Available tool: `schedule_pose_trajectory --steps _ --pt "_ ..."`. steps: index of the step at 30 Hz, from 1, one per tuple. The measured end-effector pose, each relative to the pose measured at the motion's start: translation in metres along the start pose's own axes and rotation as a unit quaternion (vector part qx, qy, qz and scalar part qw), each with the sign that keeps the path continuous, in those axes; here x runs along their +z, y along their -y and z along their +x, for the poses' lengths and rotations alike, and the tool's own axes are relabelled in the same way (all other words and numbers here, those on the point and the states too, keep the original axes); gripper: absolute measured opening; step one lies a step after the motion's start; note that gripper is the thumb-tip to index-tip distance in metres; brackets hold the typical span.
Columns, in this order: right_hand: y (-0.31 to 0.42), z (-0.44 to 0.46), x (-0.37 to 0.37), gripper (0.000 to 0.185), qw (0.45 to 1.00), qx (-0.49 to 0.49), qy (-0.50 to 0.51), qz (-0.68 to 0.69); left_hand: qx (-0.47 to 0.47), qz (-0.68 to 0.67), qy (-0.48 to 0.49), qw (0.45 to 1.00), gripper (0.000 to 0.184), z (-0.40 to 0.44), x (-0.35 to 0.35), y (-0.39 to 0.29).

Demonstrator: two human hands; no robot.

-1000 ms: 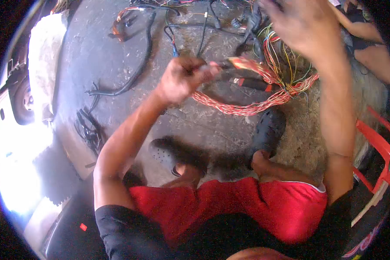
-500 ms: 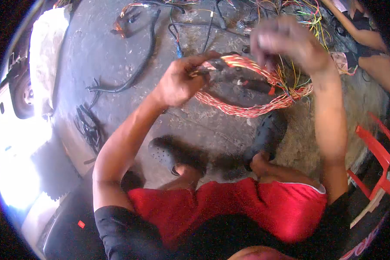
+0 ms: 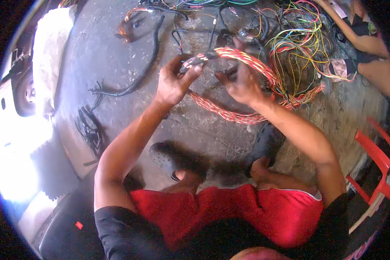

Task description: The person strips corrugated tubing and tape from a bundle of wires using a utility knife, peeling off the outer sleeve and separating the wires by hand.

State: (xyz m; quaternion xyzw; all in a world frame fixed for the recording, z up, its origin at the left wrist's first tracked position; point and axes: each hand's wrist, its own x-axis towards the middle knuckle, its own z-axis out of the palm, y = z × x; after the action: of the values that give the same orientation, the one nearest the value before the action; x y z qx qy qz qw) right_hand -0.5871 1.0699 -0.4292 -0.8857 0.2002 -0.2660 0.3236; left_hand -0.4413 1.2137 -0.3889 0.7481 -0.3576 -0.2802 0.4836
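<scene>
A braided bundle of red and yellow wires curves in a loop above the floor. Black tape is wrapped around part of its upper left end. My left hand grips that taped end, with the thumb pressed on it. My right hand is inside the loop, below the upper strand; its thumb and fingers are spread, and one finger reaches up behind the bundle. Something dark shows near the right thumb, too unclear to name. The lower strand passes beneath both hands.
Loose coloured wires spread out at the upper right, near another person's arm. A black corrugated tube and black cables lie on the left floor. A red frame stands at the right edge.
My right hand has come down and left from above the bundle into the loop. The taped end in my left hand now shows more clearly. The view has shifted slightly.
</scene>
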Motion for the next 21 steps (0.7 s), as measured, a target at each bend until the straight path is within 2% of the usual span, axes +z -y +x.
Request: schedule_pose_trajectory --steps 1,2,3,4,5,6,7,8,9,10,11,13,14,16,20,21 --pt "0.004 0.009 -0.001 0.085 0.991 -0.102 -0.045 -0.071 -0.001 0.002 -0.003 1.000 0.046 -0.004 -0.004 0.005" --pt "0.012 0.013 0.003 0.066 0.991 -0.050 -0.066 0.105 -0.046 -0.012 0.028 0.998 0.043 -0.009 -0.008 0.013" --pt "0.003 0.015 0.008 0.066 0.991 -0.051 -0.067 0.105 -0.090 -0.028 0.060 0.994 0.041 -0.011 -0.009 0.016" --pt "-0.012 0.017 0.017 0.052 0.990 -0.074 -0.012 0.119 -0.041 -0.026 0.058 0.997 0.036 -0.013 -0.009 0.014" --pt "-0.025 0.014 0.026 0.039 0.986 -0.096 0.043 0.132 -0.040 -0.026 0.059 0.997 0.036 -0.015 -0.008 0.012" --pt "-0.018 0.016 0.025 0.021 0.984 -0.020 0.078 0.157 -0.025 0.008 0.079 0.997 0.036 -0.017 -0.006 0.010" --pt "-0.014 0.018 0.018 0.021 0.985 -0.020 0.078 0.156 -0.010 0.043 0.099 0.994 0.036 -0.018 -0.004 0.007" --pt "-0.010 0.017 0.009 0.025 0.982 0.002 0.128 0.141 0.013 0.069 0.072 0.995 0.038 -0.018 0.000 0.004" --pt "-0.001 0.015 0.001 0.031 0.975 0.024 0.179 0.127 0.013 0.069 0.072 0.995 0.038 -0.015 0.001 0.001" --pt "0.003 0.008 0.000 0.031 0.975 0.024 0.181 0.126 -0.012 0.099 0.034 0.994 0.038 -0.009 0.002 -0.001" --pt "0.006 -0.002 0.001 0.025 0.970 0.074 0.212 0.096 -0.038 0.129 -0.003 0.991 0.039 -0.004 0.003 0.000" --pt "0.013 -0.017 -0.001 0.028 0.946 0.174 0.270 0.033 -0.010 0.123 -0.039 0.992 0.039 0.001 0.005 0.015" --pt "0.019 -0.023 -0.005 0.028 0.946 0.175 0.271 0.031 -0.002 0.145 -0.052 0.988 0.039 0.001 0.006 0.018" --pt "0.034 -0.027 -0.016 0.029 0.960 0.096 0.260 0.042 -0.007 0.187 -0.056 0.981 0.037 0.003 0.008 0.023" --pt "0.060 -0.003 -0.049 0.028 0.948 0.089 0.304 0.024 -0.028 0.195 -0.062 0.979 0.035 0.005 0.012 0.024" --pt "0.066 0.007 -0.062 0.024 0.941 0.079 0.326 -0.032 -0.023 0.187 -0.052 0.981 0.033 0.007 0.011 0.023"
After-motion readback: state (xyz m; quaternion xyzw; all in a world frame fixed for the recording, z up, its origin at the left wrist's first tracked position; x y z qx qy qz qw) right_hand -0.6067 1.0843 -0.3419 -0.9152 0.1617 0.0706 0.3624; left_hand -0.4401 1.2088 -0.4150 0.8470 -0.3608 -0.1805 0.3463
